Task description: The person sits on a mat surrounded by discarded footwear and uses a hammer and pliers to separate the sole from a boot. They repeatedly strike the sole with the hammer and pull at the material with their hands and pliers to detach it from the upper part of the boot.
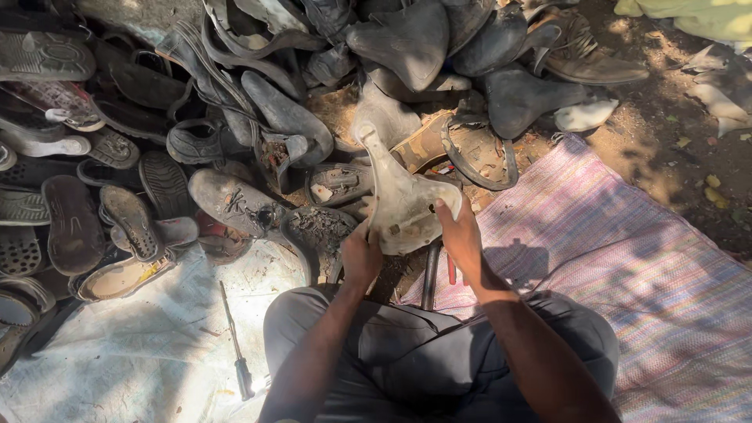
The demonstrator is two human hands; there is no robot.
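I had both hands on a pale, dusty bicycle saddle shell (403, 200), held up over my lap just in front of my knees, with its narrow nose pointing away toward the far heap. My left hand (361, 256) was clamped on the near left edge of its wide end, fingers curled round the rim. My right hand (460, 235) gripped the near right edge, thumb pressed on top. Just below the shell a dark upright rod (430, 276) stood between my legs. Beyond lay a heap of black saddles (470, 55) at the far middle and a spread of worn shoe soles (94, 180) at the far left. A screwdriver (234, 341) lay on the white sheet (141, 345) near my left knee, and a striped woven mat (627, 258) covered the ground on my right.
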